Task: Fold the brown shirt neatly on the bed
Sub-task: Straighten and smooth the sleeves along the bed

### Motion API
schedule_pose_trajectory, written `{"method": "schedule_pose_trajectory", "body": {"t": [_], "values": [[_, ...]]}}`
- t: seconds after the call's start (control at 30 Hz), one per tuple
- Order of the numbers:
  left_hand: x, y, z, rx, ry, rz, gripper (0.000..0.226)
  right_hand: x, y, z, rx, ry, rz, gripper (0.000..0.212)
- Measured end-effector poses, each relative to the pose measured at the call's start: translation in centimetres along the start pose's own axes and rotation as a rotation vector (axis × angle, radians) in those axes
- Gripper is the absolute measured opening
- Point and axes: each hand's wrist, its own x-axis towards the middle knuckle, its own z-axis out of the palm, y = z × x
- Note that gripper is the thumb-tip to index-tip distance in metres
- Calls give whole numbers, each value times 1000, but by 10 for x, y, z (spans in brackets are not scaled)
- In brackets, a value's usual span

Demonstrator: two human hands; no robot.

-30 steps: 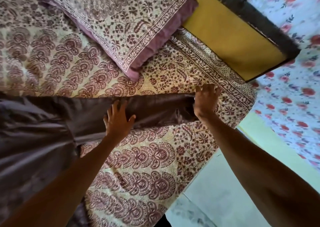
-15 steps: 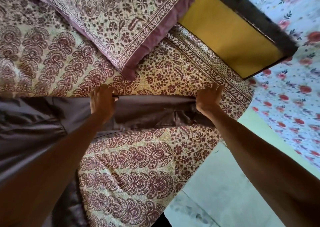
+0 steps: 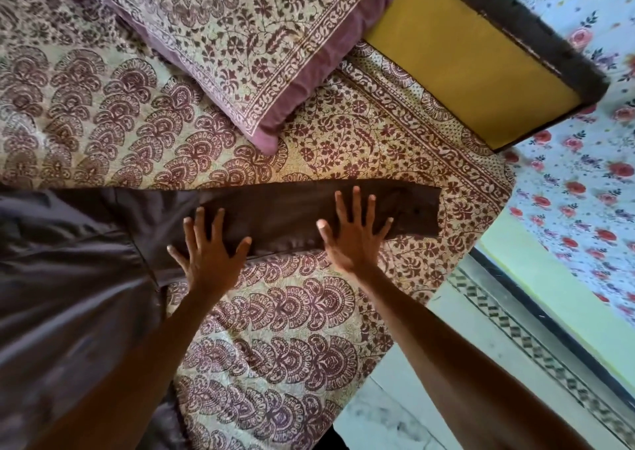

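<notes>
Brown shirt; cream bedspread, maroon paisley print; pillow matching print, mauve border; yellow headboard; floral curtain.

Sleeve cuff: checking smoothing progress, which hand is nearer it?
Right. The right hand lies flat on the sleeve just short of the cuff; the left hand presses nearer the shoulder.

Single head-worn wide-angle view, close above the bed, looking steeply down, facing toward the pillow.
</notes>
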Motion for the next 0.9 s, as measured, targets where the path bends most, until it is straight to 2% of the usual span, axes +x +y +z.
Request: {"method": "schedule_pose_trajectory", "body": {"t": [0.13, 0.2, 0.3, 0.33, 0.4, 0.5, 0.57, 0.63, 0.7, 0.77, 0.9], "values": [[3, -14, 5, 26, -57, 50, 78, 8, 29, 8, -73, 52, 25, 74], [6, -19, -2, -19, -75, 49, 71, 8, 23, 4, -76, 69, 72, 72], [9, -38, -27, -250, 92, 151, 52, 0, -25, -7, -40, 141, 226, 68], [11, -49, -35, -322, 169, 166, 50, -4, -50, -9, -6, 173, 207, 65], [19, -77, -47, -326, 271, 107, 53, -14, -109, -5, 83, 219, -19, 62], [32, -125, -52, -276, 242, 18, 58, -28, -210, 21, 149, 87, -405, 71], [34, -151, -44, -219, 102, 18, 61, -33, -262, 46, 113, -29, -497, 70], [33, -165, -36, -105, 33, 45, 68, -30, -279, 68, 70, -58, -514, 66], [30, -165, -32, -70, 53, 38, 72, -21, -260, 81, 24, 1, -528, 61], [30, -157, -32, -73, 75, 11, 77, -13, -212, 77, -28, 94, -486, 65], [29, -131, -31, -57, 76, -169, 96, 3, -78, 42, -110, 190, -244, 73]]}}
